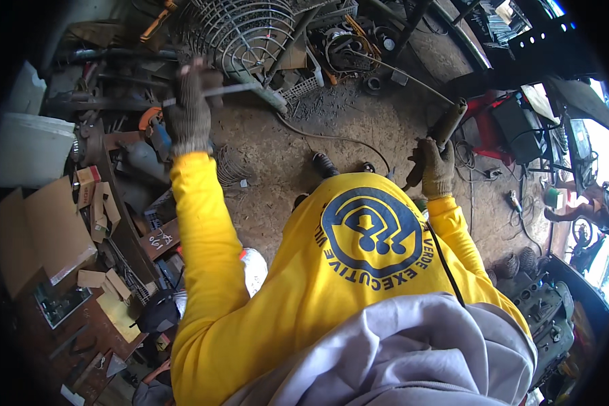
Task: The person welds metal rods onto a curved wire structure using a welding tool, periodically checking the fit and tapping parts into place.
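Observation:
My left hand (pixel 191 111), in a brown knit glove with bare fingertips, reaches out at the upper left. Its fingers are closed around a narrow pale strip (pixel 231 89), which sticks out to the right. On the other side, my right hand (pixel 432 166), also gloved, grips the handle of what looks like a welding electrode holder (pixel 449 124). From its tip a long thin rod (pixel 407 76) slants up and to the left. Part of the right hand's grip is hidden behind the glove.
A round wire fan guard (pixel 250 34) and a crate of scrap (pixel 304 88) lie ahead. Cardboard (pixel 61 230) and a cluttered bench line the left. A cable (pixel 338 138) crosses the floor. At right stand a dark machine box (pixel 519 125) and a grey-green engine-like casting (pixel 543 304).

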